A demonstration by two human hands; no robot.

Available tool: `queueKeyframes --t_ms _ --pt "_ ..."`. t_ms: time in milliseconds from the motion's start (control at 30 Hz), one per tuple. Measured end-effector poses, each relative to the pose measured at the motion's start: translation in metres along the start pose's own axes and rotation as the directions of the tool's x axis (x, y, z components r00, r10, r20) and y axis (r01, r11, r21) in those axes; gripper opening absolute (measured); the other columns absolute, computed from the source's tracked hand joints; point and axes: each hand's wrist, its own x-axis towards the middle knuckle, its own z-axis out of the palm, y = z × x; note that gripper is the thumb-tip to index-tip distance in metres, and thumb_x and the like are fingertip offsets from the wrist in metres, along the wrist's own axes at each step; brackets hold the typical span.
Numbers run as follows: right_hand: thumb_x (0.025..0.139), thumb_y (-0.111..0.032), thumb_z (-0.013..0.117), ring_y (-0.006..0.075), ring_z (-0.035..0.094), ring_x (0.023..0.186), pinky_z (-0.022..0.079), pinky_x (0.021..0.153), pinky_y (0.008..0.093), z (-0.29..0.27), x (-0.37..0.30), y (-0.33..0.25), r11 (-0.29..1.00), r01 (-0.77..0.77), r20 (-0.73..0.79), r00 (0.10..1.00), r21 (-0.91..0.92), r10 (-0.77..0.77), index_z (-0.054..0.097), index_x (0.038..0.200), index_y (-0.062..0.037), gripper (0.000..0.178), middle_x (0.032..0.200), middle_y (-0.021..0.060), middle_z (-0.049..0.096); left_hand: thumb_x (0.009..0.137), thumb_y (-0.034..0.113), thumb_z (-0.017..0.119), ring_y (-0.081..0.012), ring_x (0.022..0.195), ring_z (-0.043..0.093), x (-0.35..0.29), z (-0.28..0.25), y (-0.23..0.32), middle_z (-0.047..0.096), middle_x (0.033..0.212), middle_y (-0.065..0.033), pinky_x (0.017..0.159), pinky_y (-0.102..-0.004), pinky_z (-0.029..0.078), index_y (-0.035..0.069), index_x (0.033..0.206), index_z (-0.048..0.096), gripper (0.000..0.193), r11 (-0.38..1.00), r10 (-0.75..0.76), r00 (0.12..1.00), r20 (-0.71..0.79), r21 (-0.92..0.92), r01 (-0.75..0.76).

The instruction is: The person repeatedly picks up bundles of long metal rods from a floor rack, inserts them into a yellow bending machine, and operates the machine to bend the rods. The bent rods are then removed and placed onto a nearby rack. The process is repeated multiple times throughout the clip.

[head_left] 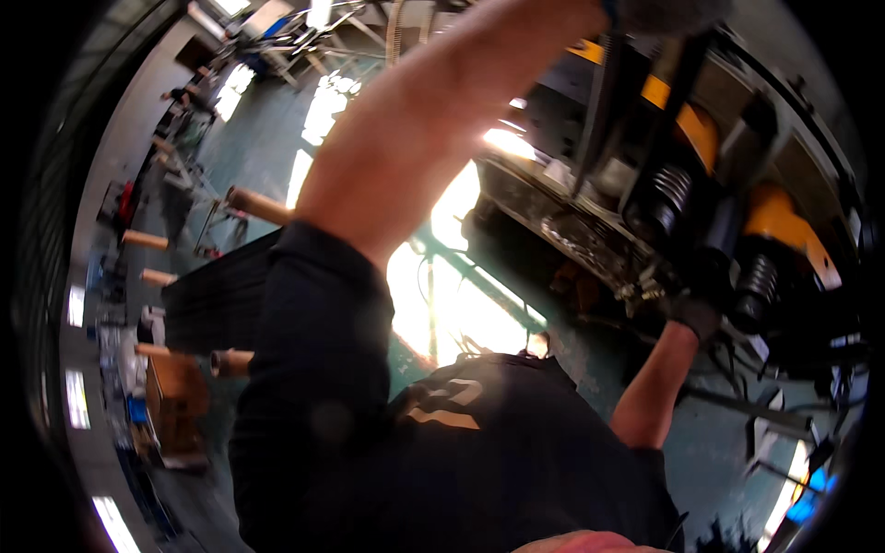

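One bare left forearm (415, 138) stretches diagonally across the upper view, hiding part of the green-grey floor (277, 111). Its grey-gloved left hand (673, 14) is cut off by the top edge, above the large dark metal machine with orange housings (698, 138) at upper right. The dark-gloved right hand (696, 315) is raised beside a black coiled spring (756, 288); I cannot tell either hand's finger position. Brown cylindrical tubes (258, 205) project at left.

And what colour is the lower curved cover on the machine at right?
The lower curved cover is yellow-orange; it shows in the head view.
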Motion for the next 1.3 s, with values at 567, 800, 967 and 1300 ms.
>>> queueKeyframes --t_ms 567,800,967,1300 --pt "0.101 -0.024 0.059 0.0248 0.068 0.091 0.058 0.08 0.0367 0.062 -0.115 -0.199 0.615 -0.453 0.55 0.834 0.645 0.038 0.065 0.115 0.0033 0.031 0.107 0.0136 0.069 0.084 -0.002 0.065 -0.0104 0.068 0.06 -0.415 -0.063 0.122 0.058 0.077 -0.0026 0.061 -0.0308 0.052 0.004 0.098 0.056 0.017 0.902 -0.36 0.365 -0.858 -0.221 0.37" --pt "0.101 -0.023 0.063 0.0227 0.067 0.088 0.057 0.08 0.0351 0.095 -0.148 -0.261 0.527 -0.562 0.758 0.579 0.637 -0.299 0.065 0.114 0.0055 0.031 0.103 0.0133 0.069 0.091 0.001 0.068 -0.0102 0.076 0.063 -0.517 0.013 0.249 0.063 0.085 -0.0024 0.069 -0.0287 0.054 0.006 0.105 0.058 0.018 0.845 -0.22 -0.242 -0.945 -0.308 0.436" --pt "0.102 -0.022 0.065 0.0212 0.067 0.086 0.057 0.08 0.034 0.078 -0.186 -0.301 0.5 -0.592 0.769 0.402 0.632 -0.496 0.065 0.113 0.0071 0.031 0.099 0.013 0.069 0.092 0.002 0.066 -0.0194 0.079 0.069 -0.558 0.061 0.342 0.066 0.085 -0.0081 0.073 -0.0352 0.059 0.004 0.105 0.057 0.016 0.8 -0.014 -0.566 -0.824 -0.349 0.488" --pt "0.101 -0.029 0.069 0.0185 0.067 0.084 0.054 0.079 0.0331 -0.021 -0.264 -0.461 0.413 -0.26 0.47 0.224 0.873 -0.853 0.071 0.112 0.0029 0.034 0.096 0.0078 0.073 0.086 -0.001 0.062 -0.0247 0.071 0.068 -0.647 0.087 0.469 0.063 0.079 -0.0118 0.066 -0.0375 0.058 0.001 0.098 0.058 0.013 0.882 0.289 -0.754 -0.589 -0.142 0.449"
